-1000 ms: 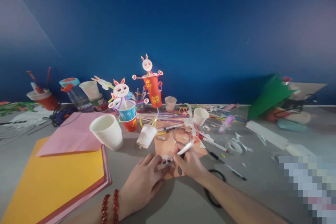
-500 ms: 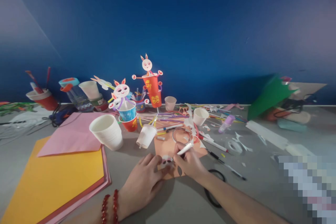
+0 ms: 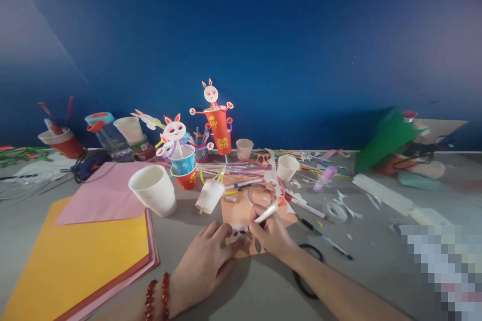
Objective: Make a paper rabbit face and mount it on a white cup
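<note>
The paper face [image 3: 239, 231], small and white with dark eyes, lay just below the centre of the frame in the head view, on a peach-coloured sheet [image 3: 241, 209]. The left hand [image 3: 203, 263], lower centre, rested low with bent fingers, its fingertips and thumb at the left and lower edge of the face; whether it pinched the paper or merely pressed on it, I could not tell. The right hand [image 3: 271, 234], to the right of the face, gripped a white pen [image 3: 266, 213] that slanted down toward the face's right side; the fingers hid its tip. Beneath the right forearm lay a black ring [image 3: 301, 283].

Left of centre stood a stack of white cups [image 3: 152, 193], and beside it a white cup [image 3: 211, 195] tilted over. Behind them rose a rabbit figure of red cups [image 3: 219, 128] and a rabbit figure with a blue cup [image 3: 183, 160]. A yellow sheet [image 3: 86, 256] filled the lower left.
</note>
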The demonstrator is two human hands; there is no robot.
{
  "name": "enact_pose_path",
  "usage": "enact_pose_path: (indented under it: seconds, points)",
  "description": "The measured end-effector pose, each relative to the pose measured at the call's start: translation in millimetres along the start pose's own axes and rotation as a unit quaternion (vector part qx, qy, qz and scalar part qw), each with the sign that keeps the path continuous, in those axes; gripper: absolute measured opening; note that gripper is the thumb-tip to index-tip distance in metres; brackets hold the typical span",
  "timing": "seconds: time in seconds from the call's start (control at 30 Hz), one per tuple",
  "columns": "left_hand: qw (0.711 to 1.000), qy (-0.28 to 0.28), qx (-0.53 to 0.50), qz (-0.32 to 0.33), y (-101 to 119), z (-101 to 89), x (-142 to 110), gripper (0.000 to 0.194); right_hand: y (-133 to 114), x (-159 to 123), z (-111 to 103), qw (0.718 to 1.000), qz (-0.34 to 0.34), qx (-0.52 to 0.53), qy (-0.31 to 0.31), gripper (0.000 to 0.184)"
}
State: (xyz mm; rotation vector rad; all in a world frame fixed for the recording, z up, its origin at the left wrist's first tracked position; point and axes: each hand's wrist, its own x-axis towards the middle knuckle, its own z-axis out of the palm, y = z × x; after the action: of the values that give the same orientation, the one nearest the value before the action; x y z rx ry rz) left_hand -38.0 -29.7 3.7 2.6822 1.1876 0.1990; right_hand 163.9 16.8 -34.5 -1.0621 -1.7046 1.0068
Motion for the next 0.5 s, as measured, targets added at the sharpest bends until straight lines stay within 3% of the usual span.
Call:
enact_pose_path:
  seconds: [0.5]
  points:
    - [1.0, -0.002, -0.008, -0.004, -0.1, -0.7, 0.4, 0.045, -1.5, 0.7, -0.6, 1.0, -0.003, -0.002, 0.01, 0.015]
